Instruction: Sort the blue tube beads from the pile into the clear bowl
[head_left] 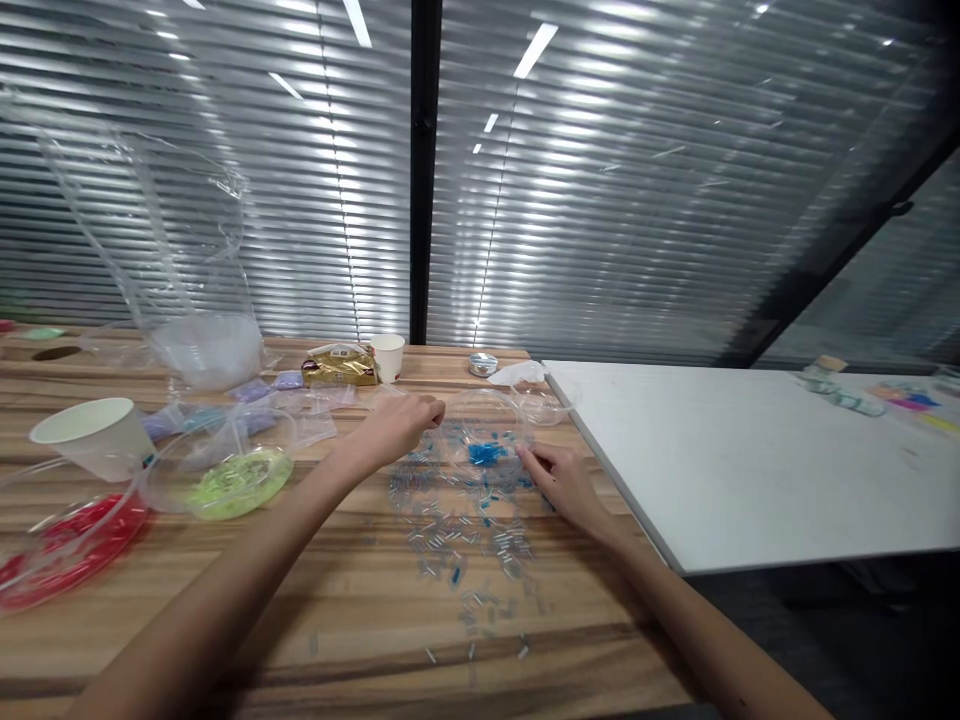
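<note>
Blurring clear bowl, both hands' grips on it unclear.

We note both forearms extended fwd, converging. Left hand palm down, fingers curled, tips pinched. Right hand lower, palm down, fingers loosely bent.

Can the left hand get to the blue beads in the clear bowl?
Probably yes. The left hand hovers just beside the clear bowl, whose top looks open, and nothing lies between it and the blue beads. The right hand sits at the bowl's other side, out of the way.
</note>
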